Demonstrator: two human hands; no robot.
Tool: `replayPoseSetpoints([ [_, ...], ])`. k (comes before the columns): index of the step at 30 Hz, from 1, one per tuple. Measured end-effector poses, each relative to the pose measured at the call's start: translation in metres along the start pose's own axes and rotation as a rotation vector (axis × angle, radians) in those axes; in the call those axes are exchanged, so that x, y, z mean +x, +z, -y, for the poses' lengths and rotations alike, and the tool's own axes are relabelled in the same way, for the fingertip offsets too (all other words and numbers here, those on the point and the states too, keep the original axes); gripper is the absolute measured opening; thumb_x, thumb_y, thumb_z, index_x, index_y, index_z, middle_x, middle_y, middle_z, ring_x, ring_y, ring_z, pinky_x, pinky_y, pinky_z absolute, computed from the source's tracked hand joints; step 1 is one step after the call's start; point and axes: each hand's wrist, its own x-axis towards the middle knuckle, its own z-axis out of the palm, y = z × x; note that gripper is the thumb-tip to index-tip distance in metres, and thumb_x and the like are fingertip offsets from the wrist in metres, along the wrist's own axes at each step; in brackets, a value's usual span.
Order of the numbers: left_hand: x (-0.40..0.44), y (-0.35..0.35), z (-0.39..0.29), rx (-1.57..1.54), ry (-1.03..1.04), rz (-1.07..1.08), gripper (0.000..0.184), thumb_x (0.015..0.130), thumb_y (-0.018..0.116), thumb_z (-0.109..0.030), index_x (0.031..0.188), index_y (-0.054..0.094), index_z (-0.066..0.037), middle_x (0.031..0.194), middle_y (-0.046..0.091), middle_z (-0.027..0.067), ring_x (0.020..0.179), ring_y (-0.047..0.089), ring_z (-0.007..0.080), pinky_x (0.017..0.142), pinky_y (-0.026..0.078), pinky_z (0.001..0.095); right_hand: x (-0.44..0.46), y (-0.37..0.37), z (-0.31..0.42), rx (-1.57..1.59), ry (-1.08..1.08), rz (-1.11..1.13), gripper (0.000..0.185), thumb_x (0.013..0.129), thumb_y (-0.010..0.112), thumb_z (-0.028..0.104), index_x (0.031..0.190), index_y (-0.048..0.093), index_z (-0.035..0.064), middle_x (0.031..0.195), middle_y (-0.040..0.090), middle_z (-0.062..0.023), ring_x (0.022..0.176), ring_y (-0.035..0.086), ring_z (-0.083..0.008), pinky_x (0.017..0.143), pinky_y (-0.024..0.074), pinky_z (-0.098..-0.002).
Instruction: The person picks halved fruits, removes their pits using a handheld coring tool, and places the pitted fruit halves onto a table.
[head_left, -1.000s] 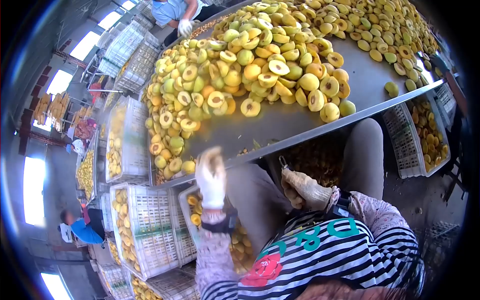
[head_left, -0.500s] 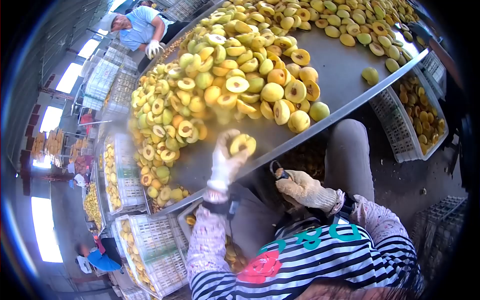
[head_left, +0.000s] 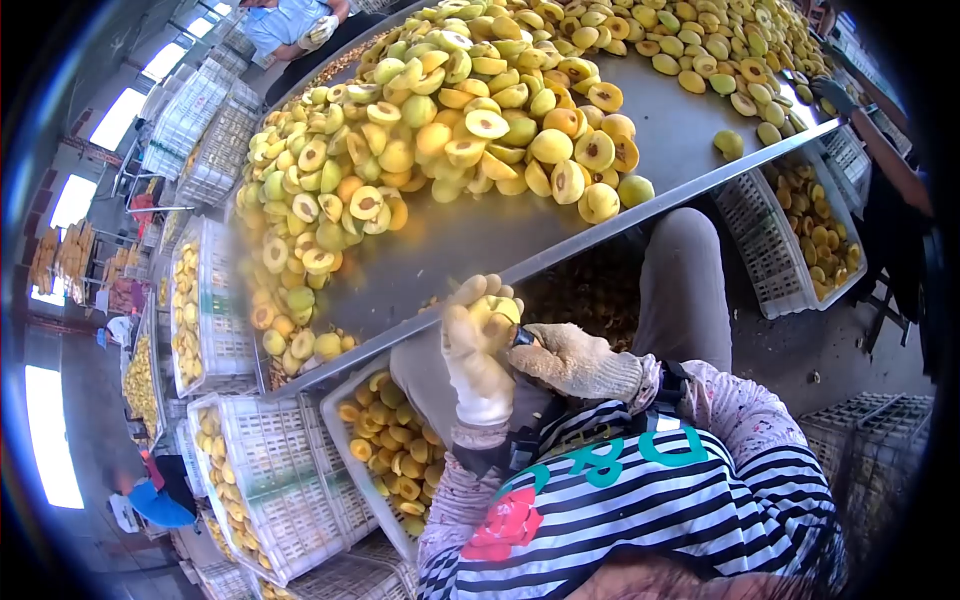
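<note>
My left hand (head_left: pixel 478 350), in a pale glove, holds a yellow fruit half (head_left: pixel 494 314) over my lap, just below the metal table's edge. Against that fruit, my gloved right hand (head_left: pixel 575 362) grips a small tool (head_left: pixel 522 338) with a dark handle; its tip is hidden at the fruit. Behind my hands, a big heap of halved yellow-green fruit (head_left: pixel 400 130) lies on the metal table (head_left: pixel 440 250). Some halves show a brown stone or hollow.
A crate of fruit (head_left: pixel 350 480) stands by my left leg, with stacked white crates (head_left: pixel 290 480) further left. Another crate (head_left: pixel 765 250) is on the right. A co-worker's gloved hand (head_left: pixel 318 33) is across the table; another person's arm (head_left: pixel 885 150) reaches in at right.
My left hand first moved over the table and took up a fruit half, then came back toward my lap. Now the fruit meets the tool in my right hand. The view has shifted.
</note>
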Motion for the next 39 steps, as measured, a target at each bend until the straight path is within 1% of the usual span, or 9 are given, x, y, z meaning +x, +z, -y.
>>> replayPoseSetpoints([
  [8, -0.011, -0.005, -0.011, 0.217, 0.118, -0.09, 0.048, 0.105, 0.047, -0.041, 0.113, 0.066, 0.002, 0.116, 0.064, 0.0131, 0.105, 0.062, 0.025, 0.091, 0.052, 0.0342, 0.013, 0.038, -0.013, 0.04, -0.139, -0.08, 0.046, 0.1, 0.055, 0.046, 0.115, 0.066, 0.0036, 0.093, 0.072, -0.0148, 0.087, 0.069, -0.0271, 0.081, 0.0531, -0.039],
  [11, -0.012, -0.005, -0.018, 0.331, 0.318, -0.055, 0.044, 0.104, 0.045, -0.033, 0.111, 0.066, 0.005, 0.113, 0.066, 0.0142, 0.103, 0.063, 0.0248, 0.09, 0.051, 0.0336, 0.022, 0.032, -0.013, 0.223, -0.065, 0.171, 0.043, 0.101, 0.054, 0.043, 0.109, 0.067, 0.003, 0.083, 0.07, -0.0106, 0.078, 0.067, -0.0214, 0.073, 0.0525, -0.0349],
  [13, -0.006, -0.009, -0.015, 0.58, 0.719, 0.021, 0.038, 0.102, 0.05, -0.026, 0.114, 0.067, 0.006, 0.114, 0.067, 0.0143, 0.104, 0.063, 0.0221, 0.089, 0.051, 0.0312, 0.031, 0.025, -0.019, 0.375, -0.023, 0.386, 0.039, 0.1, 0.056, 0.041, 0.104, 0.068, 0.0036, 0.071, 0.065, -0.0046, 0.067, 0.062, -0.0145, 0.063, 0.0491, -0.0304],
  [15, -0.011, -0.005, -0.018, 0.711, 0.859, 0.065, 0.037, 0.101, 0.049, -0.022, 0.114, 0.067, 0.008, 0.109, 0.069, 0.0173, 0.101, 0.064, 0.0241, 0.089, 0.051, 0.0319, 0.027, 0.026, -0.016, 0.278, -0.089, 0.271, 0.038, 0.099, 0.058, 0.04, 0.102, 0.068, 0.004, 0.071, 0.064, -0.0042, 0.066, 0.061, -0.0139, 0.063, 0.049, -0.031],
  [22, -0.016, -0.011, -0.03, -0.039, 0.127, 0.198, 0.035, 0.102, 0.049, -0.021, 0.11, 0.069, 0.007, 0.108, 0.07, 0.0154, 0.095, 0.066, 0.0252, 0.088, 0.051, 0.0337, 0.021, 0.024, -0.024, 0.173, -0.215, 0.245, 0.036, 0.096, 0.062, 0.04, 0.103, 0.069, 0.0054, 0.074, 0.065, -0.0045, 0.069, 0.06, -0.0136, 0.066, 0.0493, -0.0318],
  [26, -0.018, -0.002, -0.023, 0.625, 0.607, 0.117, 0.036, 0.101, 0.047, -0.022, 0.108, 0.068, 0.006, 0.105, 0.07, 0.0174, 0.094, 0.067, 0.0266, 0.085, 0.054, 0.0368, 0.019, 0.028, -0.021, 0.202, -0.494, 0.042, 0.037, 0.098, 0.061, 0.04, 0.101, 0.067, 0.0035, 0.073, 0.064, -0.0043, 0.069, 0.059, -0.0123, 0.067, 0.049, -0.0314],
  [30, -0.019, 0.005, -0.026, 0.623, 0.74, 0.28, 0.031, 0.099, 0.048, -0.016, 0.102, 0.07, 0.006, 0.107, 0.07, 0.0151, 0.096, 0.067, 0.023, 0.085, 0.054, 0.0334, 0.02, 0.014, -0.023, 0.248, -0.142, 0.423, 0.038, 0.1, 0.059, 0.039, 0.089, 0.068, 0.0034, 0.07, 0.062, -0.0036, 0.067, 0.057, -0.0107, 0.062, 0.0464, -0.0295],
  [34, -0.018, -0.001, -0.023, 0.361, 0.352, 0.158, 0.031, 0.102, 0.049, -0.019, 0.111, 0.069, 0.004, 0.102, 0.072, 0.0143, 0.092, 0.069, 0.0255, 0.084, 0.056, 0.036, 0.014, 0.018, -0.021, 0.241, -0.113, 0.336, 0.043, 0.1, 0.056, 0.043, 0.087, 0.067, 0.0041, 0.07, 0.062, -0.0038, 0.064, 0.057, -0.0129, 0.06, 0.0458, -0.0301],
  [39, -0.005, -0.002, -0.012, -0.05, 0.222, 0.114, 0.035, 0.104, 0.052, -0.029, 0.118, 0.067, -0.001, 0.099, 0.072, 0.0107, 0.093, 0.07, 0.029, 0.084, 0.057, 0.0413, 0.006, 0.033, -0.017, 0.169, -0.203, -0.034, 0.039, 0.099, 0.057, 0.043, 0.097, 0.067, 0.0058, 0.069, 0.061, -0.0035, 0.065, 0.059, -0.0143, 0.061, 0.0475, -0.0314],
])
